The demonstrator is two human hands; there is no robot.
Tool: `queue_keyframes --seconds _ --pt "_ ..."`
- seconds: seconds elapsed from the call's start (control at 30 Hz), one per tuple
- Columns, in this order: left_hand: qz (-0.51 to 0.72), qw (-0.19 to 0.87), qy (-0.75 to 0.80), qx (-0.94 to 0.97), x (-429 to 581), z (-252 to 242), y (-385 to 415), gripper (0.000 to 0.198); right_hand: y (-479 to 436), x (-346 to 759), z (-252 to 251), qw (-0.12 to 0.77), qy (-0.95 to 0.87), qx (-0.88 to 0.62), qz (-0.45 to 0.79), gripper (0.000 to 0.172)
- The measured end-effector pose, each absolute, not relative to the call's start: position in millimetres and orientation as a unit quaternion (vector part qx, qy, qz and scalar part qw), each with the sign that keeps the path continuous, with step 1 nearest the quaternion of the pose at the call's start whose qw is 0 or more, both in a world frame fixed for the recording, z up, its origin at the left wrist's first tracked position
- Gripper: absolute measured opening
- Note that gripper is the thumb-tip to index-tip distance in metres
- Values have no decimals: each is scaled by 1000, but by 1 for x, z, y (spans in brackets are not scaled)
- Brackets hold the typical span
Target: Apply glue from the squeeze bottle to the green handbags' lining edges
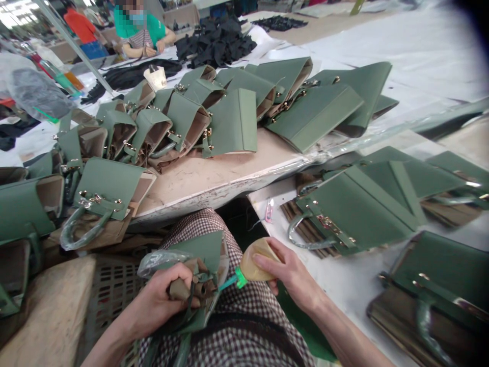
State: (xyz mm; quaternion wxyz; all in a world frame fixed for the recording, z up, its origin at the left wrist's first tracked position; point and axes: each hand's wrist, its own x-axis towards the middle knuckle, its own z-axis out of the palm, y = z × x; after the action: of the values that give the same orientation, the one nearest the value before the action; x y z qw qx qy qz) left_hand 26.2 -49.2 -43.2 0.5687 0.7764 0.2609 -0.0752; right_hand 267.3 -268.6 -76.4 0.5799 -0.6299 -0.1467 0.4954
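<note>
Both my grips are closed: the left grip clutches the brown lining of a green bag lying over my checked apron, and the right grip is wrapped around a yellowish bottle. Its blue nozzle points left at the lining; I can't tell whether they touch. Ahead, many green bags crowd the tabletop.

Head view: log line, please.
left hand: holds bunched brown material; right hand: holds tan squeeze bottle, nozzle toward material; green handbag: on lap
</note>
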Motion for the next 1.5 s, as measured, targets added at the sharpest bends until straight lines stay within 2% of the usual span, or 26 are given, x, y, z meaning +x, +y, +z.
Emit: queue_keyframes --seconds 0.3,0.43,0.6,0.73,0.87,1.1,1.3,1.5 --pt "-80 571 266 772 29 -39 -49 27 -267 280 -81 543 -158 -692 449 41" --pt "-57 601 289 743 27 -38 -43 32 -274 290 -82 593 -162 -663 427 40" --pt "-51 629 303 714 22 -32 -18 35 -288 287 -80 696 -90 -540 465 43" --pt "-37 661 308 683 21 -21 1 37 -292 276 -80 716 -47 -486 499 43" --pt "-43 677 281 678 23 -13 7 36 -289 265 -70 709 -30 -488 508 42" --pt "-70 730 254 631 18 -31 3 40 -288 256 -59 692 -50 -552 462 57" --pt "-71 760 260 591 -3 -43 -5 42 -284 246 -55 653 -74 -623 423 64" --pt "-56 752 253 606 0 -35 -13 39 -270 239 -47 619 -102 -638 447 61"
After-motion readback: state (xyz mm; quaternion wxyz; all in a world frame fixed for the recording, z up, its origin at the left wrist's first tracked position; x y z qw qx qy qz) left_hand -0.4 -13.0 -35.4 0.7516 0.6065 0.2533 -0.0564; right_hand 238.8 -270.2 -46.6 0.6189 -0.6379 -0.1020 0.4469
